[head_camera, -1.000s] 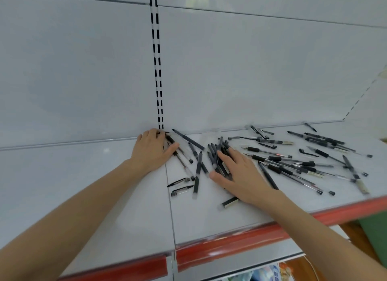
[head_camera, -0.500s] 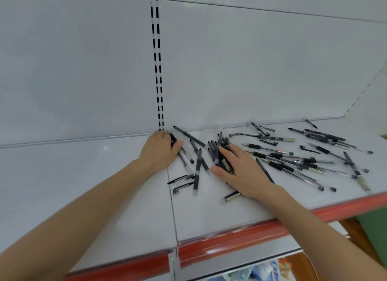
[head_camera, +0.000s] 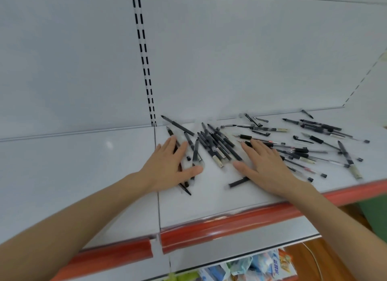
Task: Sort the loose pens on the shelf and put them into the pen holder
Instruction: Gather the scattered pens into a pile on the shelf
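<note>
Several loose black pens (head_camera: 217, 144) lie scattered over the white shelf (head_camera: 209, 199), from its middle out to the right end (head_camera: 320, 127). My left hand (head_camera: 169, 165) lies flat, fingers straight, pressing on a few pens at the left edge of the pile. My right hand (head_camera: 266, 165) also lies flat with straight fingers, on top of pens right of the middle bundle; one pen (head_camera: 238, 182) sticks out from under its thumb side. No pen holder is in view.
The shelf has a red front strip (head_camera: 230, 222) and a white back panel with a slotted upright (head_camera: 144, 56). A seam (head_camera: 158, 197) splits the shelf into two boards. Packaged goods (head_camera: 251, 266) show on the shelf below.
Both hands have slid toward me and apart, staying flat on the pens. The left hand dragged a few pens forward; the middle bundle now lies uncovered between the hands.
</note>
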The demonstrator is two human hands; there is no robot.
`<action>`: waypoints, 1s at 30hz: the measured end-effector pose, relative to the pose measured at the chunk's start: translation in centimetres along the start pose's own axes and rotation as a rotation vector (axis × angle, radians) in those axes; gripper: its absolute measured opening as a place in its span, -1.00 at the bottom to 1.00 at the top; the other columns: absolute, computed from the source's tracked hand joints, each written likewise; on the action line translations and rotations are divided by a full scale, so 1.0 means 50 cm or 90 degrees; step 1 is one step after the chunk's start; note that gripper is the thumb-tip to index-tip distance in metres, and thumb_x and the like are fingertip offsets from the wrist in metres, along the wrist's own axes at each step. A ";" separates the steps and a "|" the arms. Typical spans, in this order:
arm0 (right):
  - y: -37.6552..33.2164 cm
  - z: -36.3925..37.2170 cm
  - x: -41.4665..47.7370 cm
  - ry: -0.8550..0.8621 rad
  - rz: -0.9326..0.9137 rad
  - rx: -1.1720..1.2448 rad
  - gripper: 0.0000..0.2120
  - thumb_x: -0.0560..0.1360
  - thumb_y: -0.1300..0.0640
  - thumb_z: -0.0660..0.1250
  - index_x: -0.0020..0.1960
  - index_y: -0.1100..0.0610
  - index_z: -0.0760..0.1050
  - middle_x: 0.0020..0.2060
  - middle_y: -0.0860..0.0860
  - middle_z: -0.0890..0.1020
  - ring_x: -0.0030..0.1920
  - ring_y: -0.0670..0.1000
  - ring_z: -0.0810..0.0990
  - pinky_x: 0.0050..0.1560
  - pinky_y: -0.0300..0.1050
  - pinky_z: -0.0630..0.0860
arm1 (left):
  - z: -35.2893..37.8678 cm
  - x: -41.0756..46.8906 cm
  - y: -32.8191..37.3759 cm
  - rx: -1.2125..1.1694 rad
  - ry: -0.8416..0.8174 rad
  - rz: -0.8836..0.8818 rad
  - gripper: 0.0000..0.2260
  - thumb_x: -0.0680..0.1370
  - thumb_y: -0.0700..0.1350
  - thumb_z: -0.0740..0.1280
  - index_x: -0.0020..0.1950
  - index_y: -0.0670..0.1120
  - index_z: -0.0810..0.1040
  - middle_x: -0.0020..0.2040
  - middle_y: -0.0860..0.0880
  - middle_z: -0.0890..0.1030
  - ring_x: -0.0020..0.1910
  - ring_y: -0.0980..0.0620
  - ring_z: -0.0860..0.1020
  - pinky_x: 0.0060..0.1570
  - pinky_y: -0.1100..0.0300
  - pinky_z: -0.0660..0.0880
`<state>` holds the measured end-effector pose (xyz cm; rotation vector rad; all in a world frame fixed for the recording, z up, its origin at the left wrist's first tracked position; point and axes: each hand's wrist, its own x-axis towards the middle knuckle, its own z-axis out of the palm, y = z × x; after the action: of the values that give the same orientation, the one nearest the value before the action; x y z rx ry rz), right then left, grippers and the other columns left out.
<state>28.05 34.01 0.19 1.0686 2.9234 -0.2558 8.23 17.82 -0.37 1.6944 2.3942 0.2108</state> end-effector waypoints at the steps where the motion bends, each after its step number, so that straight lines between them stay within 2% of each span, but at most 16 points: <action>1: 0.011 0.001 0.007 -0.004 -0.005 -0.005 -0.32 0.51 -0.31 -0.07 0.52 -0.01 -0.07 0.53 0.06 -0.02 0.52 0.03 -0.10 0.50 0.08 -0.12 | 0.005 0.012 0.022 -0.013 -0.011 -0.008 -0.05 0.32 0.51 -0.18 0.52 -0.07 -0.14 0.54 -0.13 -0.14 0.52 -0.06 -0.18 0.49 -0.01 -0.12; 3: 0.028 -0.003 0.029 -0.006 -0.020 -0.007 -0.35 0.53 -0.29 -0.08 0.52 -0.02 -0.09 0.53 0.06 -0.02 0.52 0.03 -0.10 0.49 0.07 -0.14 | 0.013 0.042 0.065 -0.028 -0.006 -0.016 -0.11 0.38 0.45 -0.07 0.52 -0.09 -0.16 0.53 -0.13 -0.19 0.51 -0.05 -0.24 0.49 0.03 -0.16; 8: 0.072 -0.016 0.075 0.005 -0.074 0.024 -0.42 0.58 -0.18 -0.03 0.52 0.05 -0.02 0.52 0.10 0.01 0.52 0.06 -0.07 0.50 -0.01 -0.11 | 0.021 0.123 0.164 -0.053 0.028 0.007 -0.20 0.48 0.37 0.01 0.52 -0.12 -0.09 0.54 -0.11 -0.15 0.51 -0.03 -0.20 0.46 0.10 -0.18; 11: 0.110 -0.048 0.064 0.015 -0.105 0.095 -0.42 0.58 -0.17 0.01 0.51 0.06 0.02 0.52 0.07 0.04 0.52 0.05 -0.05 0.48 -0.04 -0.08 | 0.016 0.133 0.185 -0.057 0.126 -0.002 -0.23 0.46 0.39 0.01 0.51 -0.09 0.07 0.54 -0.09 -0.04 0.52 -0.09 -0.10 0.49 0.00 -0.06; 14: 0.165 -0.068 0.045 -0.022 -0.097 0.036 -0.35 0.53 -0.27 0.01 0.51 -0.01 -0.03 0.53 0.04 -0.02 0.52 0.05 -0.08 0.50 0.08 -0.08 | 0.010 0.133 0.162 -0.036 0.196 -0.174 -0.29 0.49 0.37 -0.02 0.51 -0.03 0.06 0.54 -0.17 -0.05 0.52 -0.13 -0.10 0.46 -0.07 -0.08; 16: 0.185 -0.061 0.040 -0.073 -0.089 -0.009 -0.32 0.50 -0.32 -0.03 0.52 -0.05 -0.09 0.53 0.03 -0.08 0.52 0.05 -0.14 0.49 0.15 -0.13 | 0.011 0.139 0.151 -0.042 0.160 -0.264 -0.26 0.47 0.39 -0.03 0.50 -0.06 0.06 0.50 -0.27 0.06 0.50 -0.19 -0.01 0.43 -0.07 0.02; 17: 0.190 -0.054 0.043 -0.079 -0.094 -0.019 -0.31 0.50 -0.34 -0.05 0.51 -0.06 -0.11 0.53 0.03 -0.09 0.52 0.05 -0.15 0.49 0.16 -0.15 | 0.017 0.147 0.154 -0.042 0.139 -0.275 -0.27 0.49 0.37 -0.03 0.49 -0.09 0.08 0.47 -0.29 0.12 0.48 -0.21 0.04 0.42 -0.06 0.07; 20: 0.193 -0.042 0.065 -0.057 -0.113 -0.022 -0.30 0.49 -0.36 -0.11 0.51 -0.05 -0.13 0.53 0.03 -0.11 0.52 0.04 -0.16 0.47 0.19 -0.16 | 0.030 0.181 0.187 -0.080 0.132 -0.218 -0.34 0.53 0.29 -0.02 0.45 -0.14 0.14 0.46 -0.26 0.16 0.48 -0.18 0.04 0.45 -0.02 0.06; 24: 0.192 -0.040 0.086 -0.032 -0.129 0.010 -0.30 0.50 -0.34 -0.10 0.52 -0.03 -0.11 0.53 0.03 -0.07 0.52 0.03 -0.13 0.46 0.16 -0.14 | 0.027 0.207 0.230 -0.130 0.121 -0.139 -0.37 0.56 0.23 0.00 0.51 -0.10 0.04 0.52 -0.20 0.05 0.52 -0.08 -0.05 0.45 0.09 -0.07; 26: 0.194 -0.040 0.087 -0.023 -0.133 0.033 -0.32 0.50 -0.33 -0.08 0.52 -0.03 -0.10 0.53 0.03 -0.05 0.52 0.02 -0.11 0.47 0.13 -0.14 | 0.016 0.210 0.216 -0.143 0.169 -0.147 -0.41 0.58 0.20 -0.01 0.51 -0.08 0.05 0.53 -0.19 0.02 0.52 -0.09 -0.03 0.45 0.09 -0.06; 28: 0.194 -0.041 0.087 -0.014 -0.134 0.046 -0.33 0.51 -0.32 -0.07 0.52 -0.03 -0.08 0.53 0.03 -0.03 0.52 0.02 -0.09 0.47 0.11 -0.13 | 0.003 0.217 0.175 -0.053 0.231 -0.180 -0.45 0.59 0.17 -0.03 0.49 -0.12 0.12 0.51 -0.21 0.09 0.50 -0.14 0.04 0.47 -0.01 -0.01; 30: 0.193 -0.040 0.086 -0.014 -0.134 0.042 -0.33 0.51 -0.32 -0.07 0.52 -0.03 -0.08 0.53 0.03 -0.03 0.52 0.02 -0.09 0.47 0.11 -0.13 | -0.008 0.225 0.124 0.054 0.248 -0.237 -0.48 0.58 0.17 -0.05 0.40 -0.14 0.25 0.43 -0.24 0.26 0.44 -0.17 0.18 0.41 -0.12 0.12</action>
<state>31.02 44.36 0.43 0.7564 3.0272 -0.3668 10.16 30.51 0.51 1.2962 2.9868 0.4164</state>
